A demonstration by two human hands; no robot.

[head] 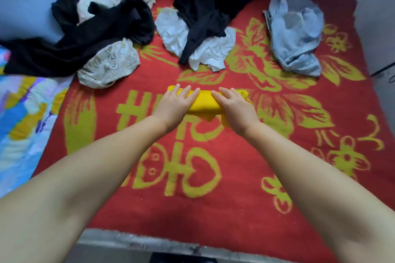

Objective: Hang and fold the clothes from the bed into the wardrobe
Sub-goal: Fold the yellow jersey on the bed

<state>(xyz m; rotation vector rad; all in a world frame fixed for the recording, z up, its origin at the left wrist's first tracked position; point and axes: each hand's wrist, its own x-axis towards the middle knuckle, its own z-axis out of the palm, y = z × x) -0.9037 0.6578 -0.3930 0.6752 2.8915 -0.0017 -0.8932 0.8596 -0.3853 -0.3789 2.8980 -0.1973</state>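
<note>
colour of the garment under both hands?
Plain yellow garment, rolled or folded under both hands; head view.

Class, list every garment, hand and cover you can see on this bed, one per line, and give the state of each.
Yellow garment: folded into a narrow bundle, under both hands.
Left hand: fingers straight, pressing on the bundle.
Right hand: fingers straight, pressing on the bundle.
Black garment: crumpled, unfolded.
Cream garment: crumpled, partly under the black one.
Black top: crumpled over a white garment.
Light blue garment: crumpled, lying alone.
Red blanket: spread flat.
</note>
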